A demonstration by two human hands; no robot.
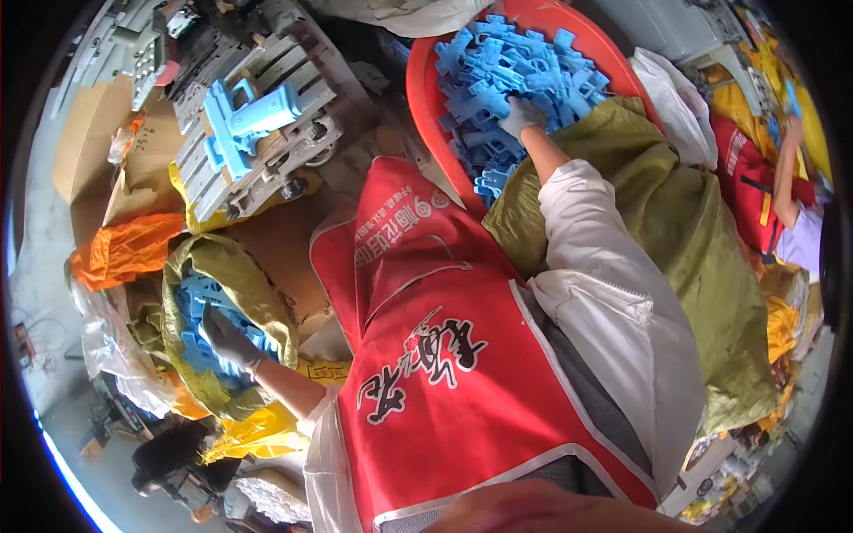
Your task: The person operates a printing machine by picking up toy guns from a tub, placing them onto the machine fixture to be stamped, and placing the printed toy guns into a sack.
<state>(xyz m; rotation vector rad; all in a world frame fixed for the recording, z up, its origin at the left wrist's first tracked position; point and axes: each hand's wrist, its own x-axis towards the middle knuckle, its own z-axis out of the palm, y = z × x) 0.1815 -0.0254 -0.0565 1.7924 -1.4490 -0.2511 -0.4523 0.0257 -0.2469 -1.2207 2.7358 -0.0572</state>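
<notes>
We see the gloved right hand (522,117) among the blue toy pistols (498,53) heaped in the red tub (424,115), and the gloved left hand (229,339) on the blue pieces (204,295) inside the rim of the olive sack (283,324); with the fingertips poorly shown, we cannot tell whether either hand grips anything. Farther out, blue pistols (267,114) lie across the slatted bench (308,84), between its side edges, and olive cloth (702,293) overlaps the tub's near right edge. We judge the handling partway along: the sack already holds many pieces, while the tub's heap remains.
</notes>
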